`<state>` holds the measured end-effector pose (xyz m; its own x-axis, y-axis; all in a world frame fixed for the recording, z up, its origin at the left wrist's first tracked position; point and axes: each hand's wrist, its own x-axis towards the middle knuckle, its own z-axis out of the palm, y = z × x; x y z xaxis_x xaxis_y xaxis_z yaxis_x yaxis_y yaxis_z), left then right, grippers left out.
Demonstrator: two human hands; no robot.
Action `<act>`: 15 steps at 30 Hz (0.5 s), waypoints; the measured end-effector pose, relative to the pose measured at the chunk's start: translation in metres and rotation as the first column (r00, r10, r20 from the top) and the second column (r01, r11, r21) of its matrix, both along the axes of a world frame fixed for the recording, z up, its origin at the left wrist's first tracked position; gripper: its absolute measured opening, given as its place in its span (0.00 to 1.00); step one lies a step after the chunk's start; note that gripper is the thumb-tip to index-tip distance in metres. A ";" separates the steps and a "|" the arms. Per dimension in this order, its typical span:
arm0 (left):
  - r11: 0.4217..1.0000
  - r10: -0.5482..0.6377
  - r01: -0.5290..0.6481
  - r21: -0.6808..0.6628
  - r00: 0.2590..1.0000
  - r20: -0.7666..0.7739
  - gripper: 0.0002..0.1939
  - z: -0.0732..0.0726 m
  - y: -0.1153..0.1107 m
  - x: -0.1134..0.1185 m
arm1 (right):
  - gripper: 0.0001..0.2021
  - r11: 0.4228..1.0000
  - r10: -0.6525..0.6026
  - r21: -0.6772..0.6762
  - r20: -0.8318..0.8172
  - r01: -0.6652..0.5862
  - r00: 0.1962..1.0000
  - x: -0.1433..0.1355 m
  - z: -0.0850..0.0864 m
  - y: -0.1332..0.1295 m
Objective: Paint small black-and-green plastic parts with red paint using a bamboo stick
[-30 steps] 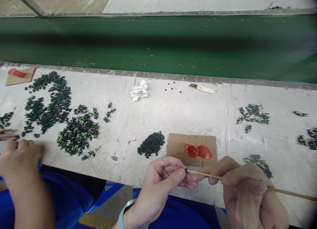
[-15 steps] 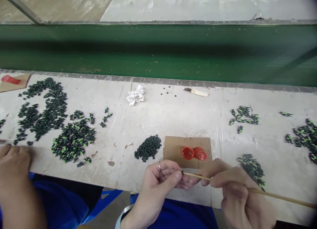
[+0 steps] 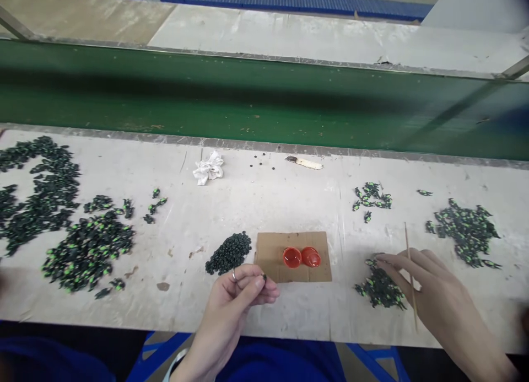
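My left hand (image 3: 238, 294) pinches a tiny black bead (image 3: 263, 276) between thumb and forefinger, near the front edge of the bench; a ring sits on one finger. My right hand (image 3: 430, 291) holds a thin wooden stick (image 3: 410, 274) between its fingers, the stick pointing away from me, while its fingertips reach onto a small pile of black-and-green parts (image 3: 378, 287). Between the hands lies a cardboard square (image 3: 268, 252) bearing two red caps (image 3: 301, 257). A heap of black beads (image 3: 229, 252) sits just left of the cardboard.
Large spreads of black-and-green parts (image 3: 82, 247) cover the bench's left side, smaller clusters (image 3: 465, 227) lie to the right. A crumpled white rag (image 3: 209, 168) and a small blade (image 3: 303, 162) lie near the far edge, beside a green conveyor belt (image 3: 264, 101).
My hands have separated: the stick left the bead in my left fingers, and my right hand swung right onto the parts pile. The view shifted right, and the other person's hands at left dropped out.
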<state>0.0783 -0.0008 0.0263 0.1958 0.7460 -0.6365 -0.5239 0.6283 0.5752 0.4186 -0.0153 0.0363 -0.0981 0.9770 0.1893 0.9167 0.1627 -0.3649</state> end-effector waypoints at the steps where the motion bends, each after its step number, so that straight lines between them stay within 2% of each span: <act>1: 1.000 -0.002 0.002 0.007 1.000 0.013 0.10 0.001 0.001 -0.001 | 0.23 1.000 0.025 0.001 0.082 -0.026 0.996 0.006 -0.008 -0.002; 4: 0.999 -0.005 0.003 0.032 0.998 0.058 0.08 0.005 0.002 0.001 | 0.25 0.996 0.092 -0.027 0.241 -0.088 0.966 0.012 -0.023 -0.004; 7: 0.998 -0.025 0.017 0.066 0.993 0.117 0.07 0.010 0.003 0.003 | 0.24 0.992 0.124 -0.029 0.298 -0.121 0.946 0.010 -0.029 -0.001; 11: 0.991 -0.061 0.038 0.126 0.981 0.186 0.06 0.015 0.004 0.005 | 0.25 0.987 0.159 -0.015 0.258 -0.161 0.953 0.010 -0.028 0.007; 15: 0.977 -0.078 0.035 0.212 0.977 0.197 0.04 0.018 0.004 0.006 | 0.18 0.992 0.107 0.056 0.112 -0.114 0.988 -0.007 -0.015 0.009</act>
<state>0.0847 0.0027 0.0439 0.3506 0.8410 -0.4122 -0.6104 0.5390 0.5805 0.4116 -0.0059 0.0214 -0.2280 0.9457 0.2319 0.9256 0.2844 -0.2497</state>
